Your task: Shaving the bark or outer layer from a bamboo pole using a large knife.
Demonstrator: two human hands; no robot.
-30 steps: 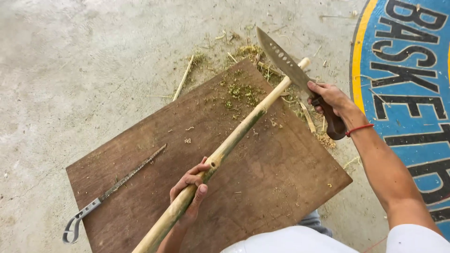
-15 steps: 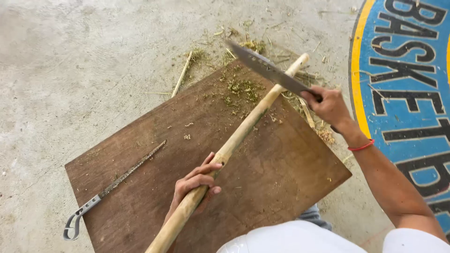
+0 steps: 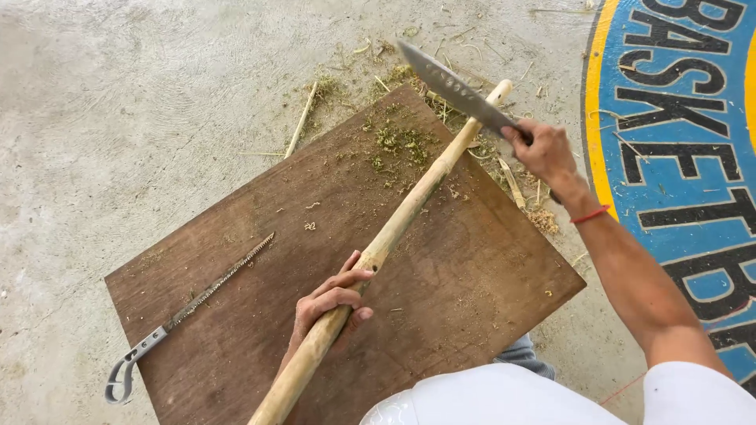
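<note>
The pole (image 3: 409,206) lies slanted over the board (image 3: 236,315), left hand (image 3: 331,303) fingers wrapped round it, right hand (image 3: 543,151) gripping the knife (image 3: 457,88) at its far end, green scrapings (image 3: 402,142) already off, most still unpeeled.

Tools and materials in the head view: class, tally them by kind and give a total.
Cutting tools: 2, knife in right hand, saw blade on the board.
Bamboo poles: 1, gripped by left hand.
Wooden boards: 1.
Total: 4
</note>
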